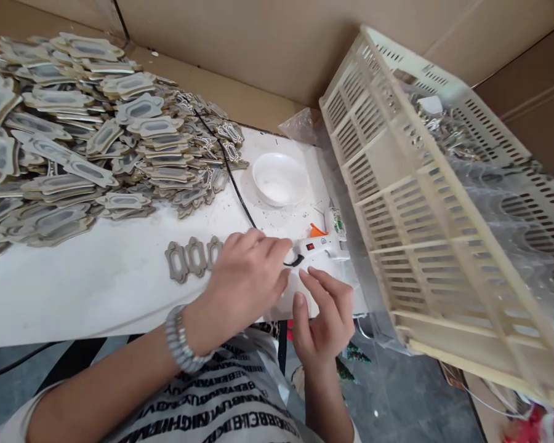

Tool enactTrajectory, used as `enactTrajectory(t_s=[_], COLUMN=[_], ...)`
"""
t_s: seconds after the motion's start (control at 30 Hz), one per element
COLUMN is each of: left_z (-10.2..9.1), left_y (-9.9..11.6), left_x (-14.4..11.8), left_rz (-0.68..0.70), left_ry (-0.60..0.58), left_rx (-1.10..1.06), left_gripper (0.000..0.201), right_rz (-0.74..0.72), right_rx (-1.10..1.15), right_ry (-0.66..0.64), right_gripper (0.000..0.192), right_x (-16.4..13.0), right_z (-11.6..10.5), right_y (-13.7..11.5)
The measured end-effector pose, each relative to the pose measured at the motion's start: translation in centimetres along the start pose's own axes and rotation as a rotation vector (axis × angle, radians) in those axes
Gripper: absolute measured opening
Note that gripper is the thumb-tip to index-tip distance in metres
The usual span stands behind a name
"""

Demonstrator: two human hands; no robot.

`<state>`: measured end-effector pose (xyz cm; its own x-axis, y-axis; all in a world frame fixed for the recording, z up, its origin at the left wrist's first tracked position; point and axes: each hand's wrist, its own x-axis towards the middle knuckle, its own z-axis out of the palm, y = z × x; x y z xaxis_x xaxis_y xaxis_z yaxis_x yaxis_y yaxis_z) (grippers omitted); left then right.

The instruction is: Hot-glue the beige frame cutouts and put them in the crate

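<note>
My left hand (252, 271), with grey beads at its wrist, is palm down over the table, fingers bent inward. Whatever those fingers close on is hidden beneath them. Facing it, my right hand (325, 314) is open, thumb and fingers apart with nothing visible between them. Just beyond both hands lies a white glue gun (321, 247) with an orange trigger and a red switch. Left of my left hand, small ornate grey frames (196, 257) stand in a row, the last partly covered by the hand.
A large heap of similar frames (69, 129) fills the back left. A white bowl (279, 178) sits behind the glue gun. A black cord (233, 178) crosses the white table (96, 277). At right, a tilted cream plastic crate (397, 215) holds metal pieces and clear plastic.
</note>
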<state>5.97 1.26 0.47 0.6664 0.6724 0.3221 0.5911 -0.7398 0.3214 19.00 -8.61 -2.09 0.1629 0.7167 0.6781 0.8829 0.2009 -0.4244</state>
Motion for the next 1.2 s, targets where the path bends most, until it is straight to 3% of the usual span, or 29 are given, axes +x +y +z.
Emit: enactTrajectory(t_s=[0.17,0.33,0.57,0.63,0.73,0.8,0.93,1.03,1.1,1.2], left_z=[2.8,4.5,2.8,2.0,1.4,1.6,2.9,2.8,1.9,-0.1], left_y=[3.2,3.3,2.4,2.5,3.1,3.7,4.4,4.1,3.3,0.6], left_x=[5.0,6.2,3.5,2.6,1.6,1.1,0.8,0.7,0.0,-2.2], left_rz=[0.025,0.031,0.027,-0.017,-0.072,-0.061,0.011,0.048,0.082,0.06], left_ry=[-0.151,-0.139,0.179,0.29,0.409,0.452,0.505,0.497,0.441,0.294], left_rx=[0.043,0.022,-0.133,-0.196,-0.284,-0.341,-0.43,-0.465,-0.473,-0.457], left_gripper=[0.02,0.029,0.013,0.012,0.013,0.015,0.017,0.022,0.021,0.025], right_rz=[0.045,0.043,0.153,0.265,0.554,0.669,0.748,0.826,0.81,0.668], right_rx=[0.145,0.366,0.619,0.723,0.895,0.997,1.055,1.026,0.978,0.902], right_ry=[0.0,-0.161,-0.286,-0.281,-0.023,0.143,0.181,0.12,0.03,-0.059], right_gripper=[0.039,0.029,0.023,0.017,0.007,0.024,0.041,0.035,0.034,0.037], right_x=[-2.5,-3.5,-3.3,-3.2,-2.3,-1.0,2.2,3.6,3.9,4.3], right_z=[-1.5,-1.9,-1.6,-1.0,0.2,1.0,1.6,1.2,0.7,-0.1], right_y=[-0.6,-1.2,-0.8,-0.8,-0.7,-0.5,-0.3,-0.1,0.5,2.1])
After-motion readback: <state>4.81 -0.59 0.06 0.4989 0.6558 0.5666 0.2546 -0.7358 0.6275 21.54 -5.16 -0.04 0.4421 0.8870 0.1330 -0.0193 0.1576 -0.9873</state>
